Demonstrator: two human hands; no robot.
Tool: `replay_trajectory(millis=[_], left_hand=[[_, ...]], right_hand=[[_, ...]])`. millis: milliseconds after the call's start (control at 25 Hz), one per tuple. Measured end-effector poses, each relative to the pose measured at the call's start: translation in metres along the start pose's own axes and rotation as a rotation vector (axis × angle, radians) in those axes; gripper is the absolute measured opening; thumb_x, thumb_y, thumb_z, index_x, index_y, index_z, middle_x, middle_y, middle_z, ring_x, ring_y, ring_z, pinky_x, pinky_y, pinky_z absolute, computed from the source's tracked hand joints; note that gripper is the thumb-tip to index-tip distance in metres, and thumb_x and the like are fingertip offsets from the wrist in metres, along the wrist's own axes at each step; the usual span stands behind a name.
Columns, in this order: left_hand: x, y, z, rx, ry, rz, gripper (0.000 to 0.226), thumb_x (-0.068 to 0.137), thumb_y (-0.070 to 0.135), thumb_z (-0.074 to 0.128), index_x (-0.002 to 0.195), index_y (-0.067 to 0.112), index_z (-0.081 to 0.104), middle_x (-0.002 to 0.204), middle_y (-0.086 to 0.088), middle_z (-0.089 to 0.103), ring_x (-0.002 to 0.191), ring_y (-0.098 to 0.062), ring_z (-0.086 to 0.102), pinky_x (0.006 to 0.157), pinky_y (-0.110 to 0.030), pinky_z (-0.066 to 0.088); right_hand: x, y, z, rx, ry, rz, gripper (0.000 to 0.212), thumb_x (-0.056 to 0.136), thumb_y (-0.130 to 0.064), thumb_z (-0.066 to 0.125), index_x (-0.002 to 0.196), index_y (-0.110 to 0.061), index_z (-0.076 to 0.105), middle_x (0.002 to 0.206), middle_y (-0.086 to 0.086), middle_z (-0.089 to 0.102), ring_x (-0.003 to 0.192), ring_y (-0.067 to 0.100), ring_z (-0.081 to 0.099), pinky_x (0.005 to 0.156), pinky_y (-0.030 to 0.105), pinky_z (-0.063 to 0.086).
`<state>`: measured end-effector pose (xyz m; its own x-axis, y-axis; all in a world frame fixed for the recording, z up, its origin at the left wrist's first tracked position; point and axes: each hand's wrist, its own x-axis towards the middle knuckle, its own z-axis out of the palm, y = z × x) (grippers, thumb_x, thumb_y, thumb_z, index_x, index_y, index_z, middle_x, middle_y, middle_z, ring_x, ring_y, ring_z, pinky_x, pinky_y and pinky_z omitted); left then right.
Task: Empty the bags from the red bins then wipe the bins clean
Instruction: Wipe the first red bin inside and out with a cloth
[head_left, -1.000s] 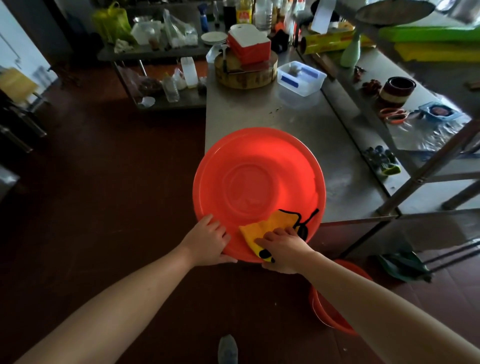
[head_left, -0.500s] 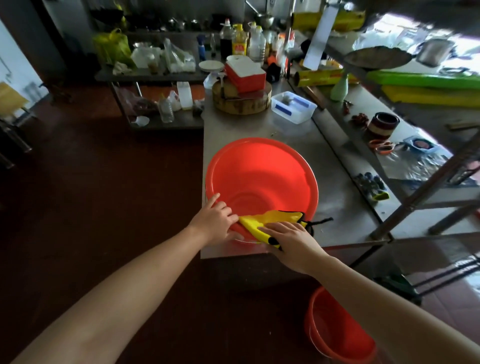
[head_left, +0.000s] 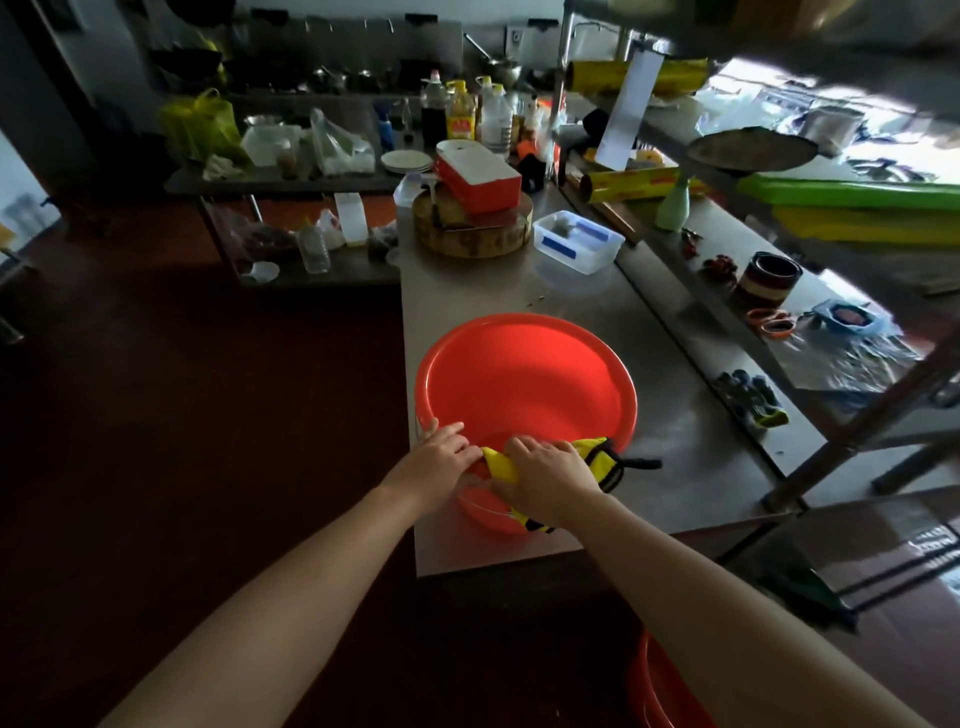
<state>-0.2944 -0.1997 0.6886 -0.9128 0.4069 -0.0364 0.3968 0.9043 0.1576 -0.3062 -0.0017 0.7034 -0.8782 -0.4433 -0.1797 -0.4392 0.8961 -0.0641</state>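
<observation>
- While gripped at its rim by the left hand (head_left: 441, 453), the red bin (head_left: 524, 379) stands on the table (head_left: 685, 447).
- A yellow cloth (head_left: 593, 451) is clamped there by the right hand (head_left: 545, 470).
- A clear tub (head_left: 577, 245) is set beyond.

Working kitchen (looks commercial): steel surface (head_left: 675, 415), chopping block (head_left: 472, 236) and oil bottles (head_left: 461, 117) at 12 o'clock, wrap rolls (head_left: 631, 185) at 1.
</observation>
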Motion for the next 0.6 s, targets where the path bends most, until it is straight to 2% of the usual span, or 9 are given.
replay_trajectory(millis=[80,120,280,400,480,600], left_hand=[[0.006,-0.007,0.002,-0.008,0.007,0.034,0.044,0.103,0.026,0.044,0.146,0.017,0.047,0.151,-0.01,0.045,0.152,-0.029,0.017,0.118,-0.043,-0.006],[0.009,-0.011,0.002,-0.01,0.006,0.054,0.043,0.103,0.027,0.045,0.145,0.017,0.048,0.15,-0.011,0.046,0.152,-0.03,0.017,0.118,-0.043,-0.007],[0.016,-0.038,0.005,-0.064,-0.016,0.149,0.034,0.101,0.027,0.054,0.133,0.018,0.06,0.136,-0.004,0.057,0.152,-0.027,0.019,0.124,-0.051,0.001],[0.023,-0.055,-0.003,-0.024,-0.025,0.154,0.031,0.099,0.025,0.057,0.13,0.022,0.06,0.14,0.001,0.055,0.153,-0.023,0.016,0.123,-0.051,0.003],[0.024,-0.048,-0.011,0.076,-0.032,0.142,0.037,0.1,0.034,0.052,0.135,0.024,0.055,0.146,0.003,0.049,0.153,-0.022,0.013,0.122,-0.045,-0.002],[0.016,-0.02,-0.009,0.218,-0.057,0.182,0.052,0.1,0.051,0.042,0.14,0.02,0.049,0.147,0.001,0.049,0.15,-0.021,0.025,0.124,-0.053,0.004]], right_hand=[[0.001,0.002,0.008,-0.094,0.079,-0.046,0.07,0.092,-0.074,0.028,0.141,-0.026,0.04,0.126,-0.001,0.065,0.112,0.025,0.065,0.096,0.042,0.046],[-0.002,0.006,0.014,-0.129,0.143,-0.078,0.068,0.095,-0.071,0.031,0.145,-0.026,0.037,0.124,-0.002,0.067,0.109,0.024,0.066,0.094,0.041,0.047],[-0.012,0.041,0.035,-0.168,0.33,-0.203,0.065,0.096,-0.071,0.039,0.144,-0.027,0.047,0.121,-0.006,0.069,0.107,0.022,0.067,0.095,0.041,0.051],[-0.016,0.077,0.037,-0.136,0.407,-0.314,0.063,0.095,-0.07,0.044,0.138,-0.026,0.054,0.119,-0.006,0.069,0.109,0.021,0.066,0.098,0.041,0.051],[-0.018,0.094,0.034,-0.12,0.412,-0.332,0.063,0.095,-0.07,0.041,0.137,-0.026,0.056,0.12,-0.006,0.069,0.109,0.022,0.066,0.099,0.041,0.051],[-0.022,0.091,0.033,-0.108,0.419,-0.322,0.067,0.096,-0.073,0.031,0.135,-0.026,0.058,0.117,-0.006,0.071,0.106,0.024,0.067,0.093,0.043,0.053]])
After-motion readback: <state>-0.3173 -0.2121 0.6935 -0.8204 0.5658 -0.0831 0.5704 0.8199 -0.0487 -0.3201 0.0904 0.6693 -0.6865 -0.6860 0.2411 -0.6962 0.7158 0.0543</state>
